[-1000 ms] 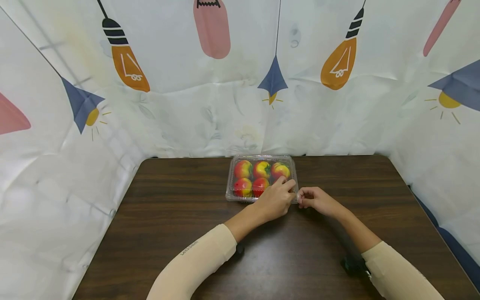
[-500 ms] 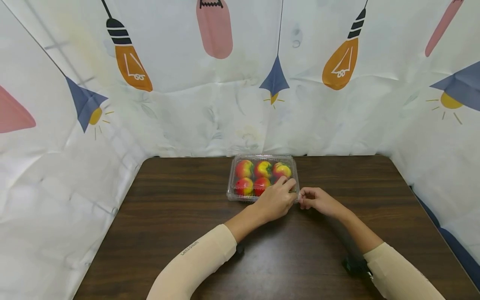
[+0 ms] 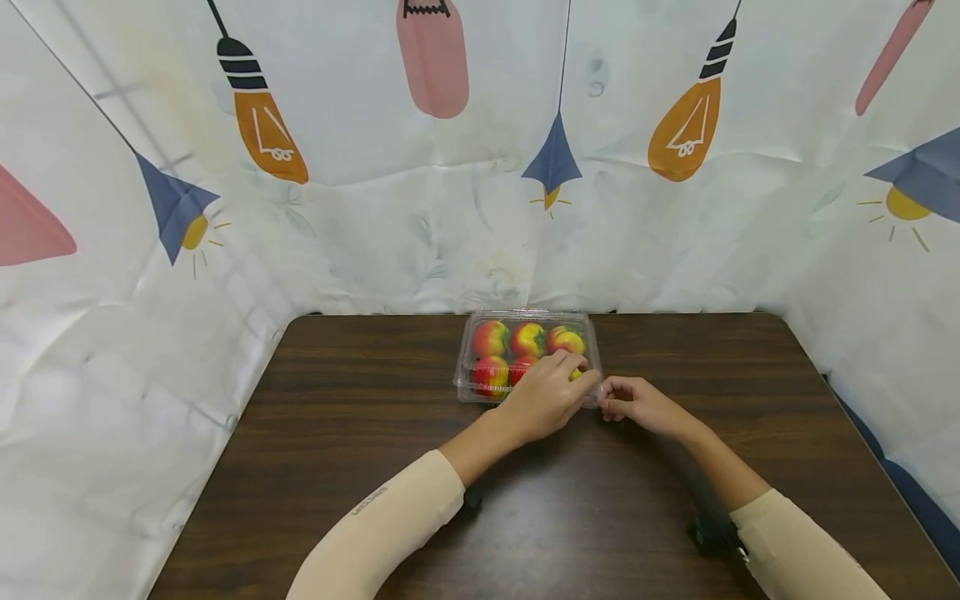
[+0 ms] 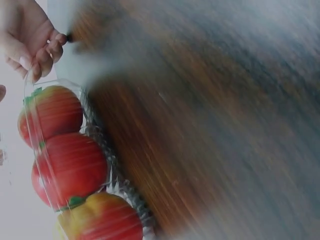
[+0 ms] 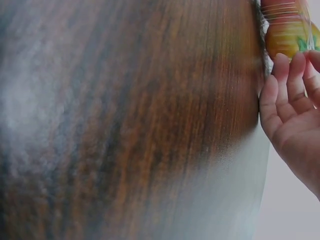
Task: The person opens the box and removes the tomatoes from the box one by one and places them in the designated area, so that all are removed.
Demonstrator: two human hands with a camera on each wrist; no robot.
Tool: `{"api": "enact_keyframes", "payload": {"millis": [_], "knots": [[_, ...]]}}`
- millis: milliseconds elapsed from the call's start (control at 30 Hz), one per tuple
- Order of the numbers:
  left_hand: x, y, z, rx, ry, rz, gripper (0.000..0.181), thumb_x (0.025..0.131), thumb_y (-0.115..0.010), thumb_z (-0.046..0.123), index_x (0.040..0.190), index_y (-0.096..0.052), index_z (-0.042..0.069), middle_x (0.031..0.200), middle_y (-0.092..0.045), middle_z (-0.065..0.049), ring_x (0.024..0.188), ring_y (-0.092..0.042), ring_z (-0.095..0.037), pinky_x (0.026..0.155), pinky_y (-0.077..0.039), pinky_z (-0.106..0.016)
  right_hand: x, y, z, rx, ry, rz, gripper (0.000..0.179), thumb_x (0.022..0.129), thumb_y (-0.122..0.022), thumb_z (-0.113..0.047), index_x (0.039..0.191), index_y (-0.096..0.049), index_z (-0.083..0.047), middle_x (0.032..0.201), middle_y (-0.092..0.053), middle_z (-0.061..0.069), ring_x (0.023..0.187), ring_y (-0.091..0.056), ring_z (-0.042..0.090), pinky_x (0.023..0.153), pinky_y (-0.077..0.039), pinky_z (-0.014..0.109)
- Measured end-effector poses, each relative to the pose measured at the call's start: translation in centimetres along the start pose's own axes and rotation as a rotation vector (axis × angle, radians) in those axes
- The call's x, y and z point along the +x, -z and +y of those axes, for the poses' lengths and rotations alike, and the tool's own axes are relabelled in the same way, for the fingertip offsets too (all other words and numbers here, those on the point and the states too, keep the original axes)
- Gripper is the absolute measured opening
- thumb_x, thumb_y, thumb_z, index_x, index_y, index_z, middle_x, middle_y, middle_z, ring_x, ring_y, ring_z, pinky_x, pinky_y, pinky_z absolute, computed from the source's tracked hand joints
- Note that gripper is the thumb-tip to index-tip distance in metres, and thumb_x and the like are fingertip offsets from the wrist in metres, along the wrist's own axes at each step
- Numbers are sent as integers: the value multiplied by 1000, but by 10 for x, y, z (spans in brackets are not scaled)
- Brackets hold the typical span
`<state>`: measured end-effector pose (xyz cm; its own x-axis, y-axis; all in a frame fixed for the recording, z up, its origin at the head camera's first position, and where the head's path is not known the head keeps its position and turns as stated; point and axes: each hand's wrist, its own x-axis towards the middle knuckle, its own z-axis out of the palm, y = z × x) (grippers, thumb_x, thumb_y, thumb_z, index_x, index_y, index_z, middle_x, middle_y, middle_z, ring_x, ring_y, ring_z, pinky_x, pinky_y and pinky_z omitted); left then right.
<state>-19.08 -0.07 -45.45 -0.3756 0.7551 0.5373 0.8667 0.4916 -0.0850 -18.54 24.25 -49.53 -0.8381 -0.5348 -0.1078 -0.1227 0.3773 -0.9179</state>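
Right hand (image 3: 636, 403) pinches near right corner of the clear container (image 3: 467, 391); left hand (image 3: 546, 395) curves over its near right part, can't tell if it grips. Container sits by the desk's (image 3: 360, 408) far edge, red-yellow fruits (image 3: 491, 373) inside.

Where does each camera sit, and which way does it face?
On head: faces forward and down at box and table; left hand, right hand, sleeves show.
On left wrist: faces the fruit; mainly right hand shows.
On right wrist: faces table and box corner; right hand shows.
Both wrist views share right hand, fruit and table.
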Motion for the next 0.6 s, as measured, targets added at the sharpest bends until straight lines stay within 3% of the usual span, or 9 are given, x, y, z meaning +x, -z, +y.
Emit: {"api": "enact_keyframes", "payload": {"millis": [300, 600], "knots": [[-3, 12, -8, 38, 17, 33, 40, 89, -81, 23, 126, -71, 9, 119, -69, -8, 111, -65, -22, 99, -59, -31, -2, 0, -5, 3, -8, -8, 16, 105, -57, -11, 102, -59, 5, 92, -66, 16, 87, -69, 21, 75, -62, 30], [-4, 28, -26, 54, 57, 73, 41, 91, -81, 24, 126, -69, 7, 122, -71, -11, 112, -68, -26, 104, -58, -37, -1, 1, -5, 8, -17, -14, 17, 105, -58, -11, 102, -59, 5, 93, -65, 17, 88, -69, 19, 77, -62, 29]]}}
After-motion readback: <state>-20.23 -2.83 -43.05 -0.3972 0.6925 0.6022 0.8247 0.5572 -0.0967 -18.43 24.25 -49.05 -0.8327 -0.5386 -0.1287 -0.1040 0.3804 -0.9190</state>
